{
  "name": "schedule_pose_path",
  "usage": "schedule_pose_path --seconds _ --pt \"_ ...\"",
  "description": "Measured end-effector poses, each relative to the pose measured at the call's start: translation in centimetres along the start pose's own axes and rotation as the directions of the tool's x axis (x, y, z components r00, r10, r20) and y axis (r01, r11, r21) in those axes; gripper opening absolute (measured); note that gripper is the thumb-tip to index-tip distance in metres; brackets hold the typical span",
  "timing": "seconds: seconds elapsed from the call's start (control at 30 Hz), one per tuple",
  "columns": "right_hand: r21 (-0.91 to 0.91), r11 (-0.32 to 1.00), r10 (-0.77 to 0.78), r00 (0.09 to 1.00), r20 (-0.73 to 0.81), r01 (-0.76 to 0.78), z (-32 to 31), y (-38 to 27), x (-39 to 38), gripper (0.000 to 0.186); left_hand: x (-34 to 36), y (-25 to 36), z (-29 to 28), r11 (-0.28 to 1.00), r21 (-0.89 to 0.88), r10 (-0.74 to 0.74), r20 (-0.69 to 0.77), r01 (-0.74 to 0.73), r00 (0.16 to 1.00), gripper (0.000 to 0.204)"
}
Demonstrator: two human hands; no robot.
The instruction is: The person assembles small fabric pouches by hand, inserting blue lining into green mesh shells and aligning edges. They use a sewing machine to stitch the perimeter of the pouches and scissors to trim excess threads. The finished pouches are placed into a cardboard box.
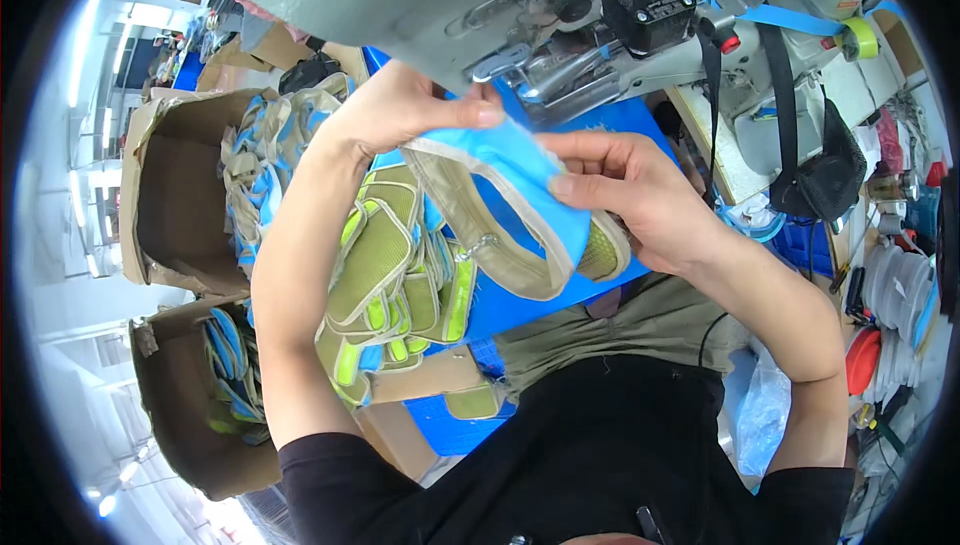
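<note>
In front of the sewing machine (pixel 420 5), left hand (pixel 408 105) and right hand (pixel 640 190) pinch a looped fabric piece (pixel 562 222), smooth blue with beige binding; olive mesh pieces (pixel 385 260) heap at the machine's front left

"What's over on the left?"

"An upper cardboard box (pixel 180 190) and a lower cardboard box (pixel 165 400), both open, with a bright strip light (pixel 84 50) beyond."

"And the right?"

"A black pouch (pixel 828 170), a red disc (pixel 862 360) near white discs (pixel 893 285), and a plastic bag (pixel 765 410) (see-through and crumpled)."
</note>
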State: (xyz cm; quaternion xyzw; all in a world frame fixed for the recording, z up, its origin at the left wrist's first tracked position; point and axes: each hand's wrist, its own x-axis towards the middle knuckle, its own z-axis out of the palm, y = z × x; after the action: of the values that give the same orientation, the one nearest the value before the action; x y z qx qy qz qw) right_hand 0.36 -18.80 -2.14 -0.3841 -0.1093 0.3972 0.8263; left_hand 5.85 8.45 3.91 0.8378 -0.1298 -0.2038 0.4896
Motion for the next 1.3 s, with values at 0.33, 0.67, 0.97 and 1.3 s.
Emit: schedule_pose_path --seconds 0.33,0.67,0.97,1.3 --pt "0.072 0.995 -0.053 0.993 -0.106 0.061 0.0 0.0 1.3 0.038 3.0 -0.1 -2.5 0.993 -0.104 -0.061 -0.003 0.06 0.998 0.035" --pt "0.124 0.984 -0.1 0.974 -0.205 0.127 0.5 0.2 1.8 0.033 4.9 0.2 -4.5 0.995 -0.089 -0.042 -0.038 0.038 0.998 0.033" --pt "0.157 0.963 -0.163 0.935 -0.315 0.221 0.8 1.5 2.8 0.025 5.9 0.6 -5.7 0.998 -0.062 -0.021 -0.061 0.017 0.998 0.031" --pt "0.14 0.971 -0.145 0.942 -0.302 0.194 0.9 0.5 2.1 0.026 0.1 0.4 3.5 0.945 0.317 0.313 -0.811 -0.079 0.494 0.029"
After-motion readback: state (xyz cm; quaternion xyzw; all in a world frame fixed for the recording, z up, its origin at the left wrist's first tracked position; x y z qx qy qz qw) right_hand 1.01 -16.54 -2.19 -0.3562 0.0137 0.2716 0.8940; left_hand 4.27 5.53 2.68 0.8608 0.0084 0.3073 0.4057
